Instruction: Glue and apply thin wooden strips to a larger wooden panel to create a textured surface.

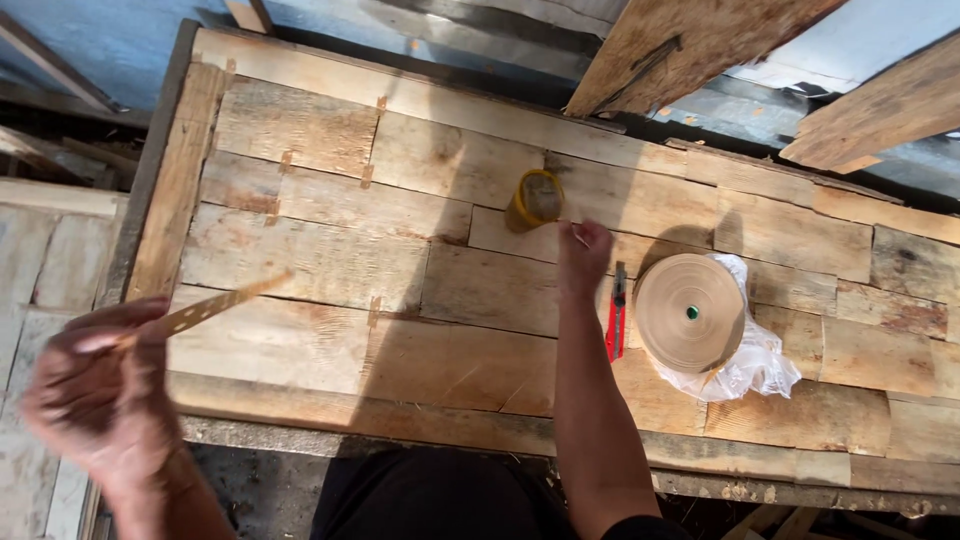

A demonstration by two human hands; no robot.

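Head view, left hand: your left hand (95, 395) is raised at the lower left, off the surface edge, fingers pinched on a thin perforated tan strip (215, 308) that slants up to the right over the planks.
Right hand: your right hand (583, 258) reaches across the surface (320, 260); a small pale item shows at its fingertips; I cannot tell what it is.
Jar: a small yellow-rimmed jar (535, 200) stands just beside that hand.
Cutter: a red utility knife (615, 315) lies by your right forearm.
Roll: a tan tape roll (689, 313) rests on a clear plastic bag (755, 365).
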